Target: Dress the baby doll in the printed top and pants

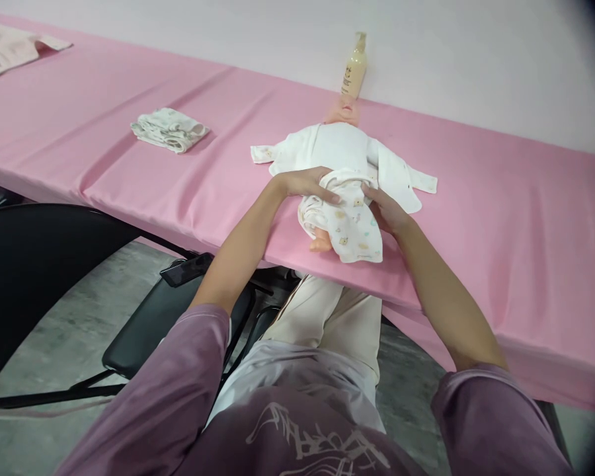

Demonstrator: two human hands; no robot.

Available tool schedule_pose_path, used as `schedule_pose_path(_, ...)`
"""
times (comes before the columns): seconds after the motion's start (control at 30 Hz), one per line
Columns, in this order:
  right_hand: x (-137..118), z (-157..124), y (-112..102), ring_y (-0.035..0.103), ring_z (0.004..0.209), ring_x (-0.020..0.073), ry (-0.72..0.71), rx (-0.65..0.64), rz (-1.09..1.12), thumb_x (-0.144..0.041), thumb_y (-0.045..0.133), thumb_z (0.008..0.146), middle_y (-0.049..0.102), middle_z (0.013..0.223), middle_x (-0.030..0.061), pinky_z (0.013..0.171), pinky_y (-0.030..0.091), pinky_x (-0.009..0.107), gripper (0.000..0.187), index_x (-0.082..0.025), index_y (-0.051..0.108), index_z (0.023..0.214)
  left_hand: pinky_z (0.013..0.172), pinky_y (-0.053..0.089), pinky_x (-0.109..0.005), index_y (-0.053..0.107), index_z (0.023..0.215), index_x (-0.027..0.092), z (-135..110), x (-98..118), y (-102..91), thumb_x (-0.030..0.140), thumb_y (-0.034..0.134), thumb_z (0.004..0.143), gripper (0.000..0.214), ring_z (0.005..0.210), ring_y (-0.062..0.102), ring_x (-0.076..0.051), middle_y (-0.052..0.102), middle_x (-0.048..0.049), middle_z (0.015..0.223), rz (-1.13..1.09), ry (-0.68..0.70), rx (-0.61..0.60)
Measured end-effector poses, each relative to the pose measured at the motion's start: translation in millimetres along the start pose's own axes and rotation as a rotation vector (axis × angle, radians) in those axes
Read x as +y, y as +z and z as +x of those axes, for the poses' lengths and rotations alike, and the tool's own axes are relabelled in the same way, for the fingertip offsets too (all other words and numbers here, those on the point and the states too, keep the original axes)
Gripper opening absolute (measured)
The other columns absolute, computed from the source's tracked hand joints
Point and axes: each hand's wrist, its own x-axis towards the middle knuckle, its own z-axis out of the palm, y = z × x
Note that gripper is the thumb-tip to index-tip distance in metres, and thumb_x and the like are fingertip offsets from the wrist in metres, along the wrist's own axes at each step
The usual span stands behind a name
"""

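Observation:
A baby doll lies on its back on the table, head toward the wall. It wears a white long-sleeved baby top with the sleeves spread to both sides. White baby pants with small printed animals are bunched around its lower body, and a bare doll foot pokes out at the near left. My left hand grips the pants' upper left edge, thumb on top. On the opposite side, my right hand pinches the fabric by the waist, its fingers partly hidden. The doll's other leg is covered.
Behind the doll's head stands a pump bottle against the wall. A folded printed cloth lies to the left on the pink tablecloth. A pale pink cloth is at the far left. Black chairs stand below, one with a phone.

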Motion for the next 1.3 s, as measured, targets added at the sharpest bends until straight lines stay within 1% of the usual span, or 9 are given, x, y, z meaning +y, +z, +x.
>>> schedule_pose_path(0.13, 0, -1, -3, 0.084, 0.139, 0.0461, 0.001, 0.014, -0.024, -0.093, 0.101, 0.084, 0.091, 0.135, 0.0122, 0.118, 0.073, 0.061, 0.091, -0.027, 0.085, 0.145, 0.117, 0.073, -0.046, 0.094, 0.138, 0.019, -1, 4, 0.9, 0.060, 0.118, 0.072, 0.082, 0.125, 0.091, -0.040, 0.094, -0.0142, 0.121, 0.039, 0.004, -0.016)
schedule_pose_path(0.37, 5, -4, -21, 0.088, 0.117, 0.0447, 0.035, -0.036, -0.197, -0.080, 0.116, 0.071, 0.091, 0.115, 0.0122, 0.103, 0.074, 0.055, 0.078, -0.023, 0.091, 0.119, 0.129, 0.066, -0.047, 0.088, 0.150, 0.018, 2, 0, 4.2, 0.067, 0.114, 0.076, 0.092, 0.149, 0.081, -0.043, 0.090, -0.0173, 0.142, 0.003, 0.056, 0.120)
schedule_pose_path(0.5, 5, -3, -14, 0.087, 0.123, 0.0437, 0.002, -0.004, -0.132, -0.087, 0.109, 0.077, 0.091, 0.122, 0.0118, 0.106, 0.075, 0.056, 0.080, -0.025, 0.089, 0.123, 0.122, 0.070, -0.045, 0.092, 0.140, 0.017, 2, -4, 2.8, 0.072, 0.114, 0.075, 0.088, 0.137, 0.087, -0.041, 0.093, -0.0166, 0.129, -0.018, 0.050, 0.083)
schedule_pose_path(0.67, 5, 0, 0, 0.083, 0.142, 0.0436, -0.026, 0.029, -0.020, -0.095, 0.100, 0.083, 0.091, 0.133, 0.0115, 0.117, 0.074, 0.057, 0.092, -0.029, 0.084, 0.143, 0.110, 0.076, -0.046, 0.097, 0.124, 0.019, 2, -4, -0.6, 0.067, 0.122, 0.060, 0.084, 0.118, 0.093, -0.042, 0.094, -0.0139, 0.110, -0.018, 0.007, -0.022)
schedule_pose_path(0.8, 7, 1, -4, 0.084, 0.138, 0.0425, -0.010, 0.015, -0.028, -0.093, 0.104, 0.081, 0.091, 0.132, 0.0113, 0.119, 0.074, 0.056, 0.088, -0.027, 0.086, 0.138, 0.115, 0.075, -0.047, 0.095, 0.128, 0.018, 1, -2, -1.5, 0.067, 0.119, 0.068, 0.082, 0.121, 0.092, -0.041, 0.095, -0.0144, 0.115, 0.029, 0.018, -0.034)
schedule_pose_path(0.93, 7, -1, -18, 0.087, 0.127, 0.0419, 0.036, -0.004, -0.138, -0.089, 0.109, 0.078, 0.092, 0.123, 0.0102, 0.112, 0.075, 0.054, 0.080, -0.025, 0.090, 0.122, 0.128, 0.068, -0.052, 0.089, 0.147, 0.015, -1, 1, 0.5, 0.078, 0.113, 0.076, 0.098, 0.138, 0.087, -0.044, 0.093, -0.0192, 0.134, 0.053, 0.070, 0.028)
schedule_pose_path(1.07, 3, -4, -24, 0.085, 0.133, 0.0454, 0.048, -0.072, -0.176, -0.074, 0.120, 0.067, 0.092, 0.125, 0.0103, 0.113, 0.074, 0.056, 0.083, -0.024, 0.091, 0.126, 0.137, 0.061, -0.057, 0.082, 0.161, 0.015, -1, 3, 3.0, 0.081, 0.110, 0.079, 0.109, 0.154, 0.078, -0.048, 0.087, -0.0215, 0.152, 0.063, 0.081, 0.039)
schedule_pose_path(1.13, 3, -4, -20, 0.085, 0.135, 0.0454, 0.040, -0.067, -0.137, -0.072, 0.120, 0.067, 0.092, 0.129, 0.0108, 0.114, 0.074, 0.056, 0.083, -0.025, 0.090, 0.129, 0.135, 0.063, -0.056, 0.084, 0.157, 0.015, 0, 2, 2.9, 0.082, 0.109, 0.080, 0.106, 0.150, 0.080, -0.047, 0.088, -0.0214, 0.148, 0.054, 0.068, 0.020)
schedule_pose_path(1.3, 8, -1, -9, 0.085, 0.135, 0.0445, -0.013, 0.019, 0.018, -0.088, 0.109, 0.077, 0.092, 0.127, 0.0117, 0.113, 0.075, 0.056, 0.085, -0.026, 0.088, 0.131, 0.120, 0.072, -0.055, 0.093, 0.137, 0.016, 1, 1, -0.2, 0.075, 0.114, 0.071, 0.092, 0.126, 0.090, -0.044, 0.094, -0.0174, 0.125, 0.064, 0.002, -0.087)
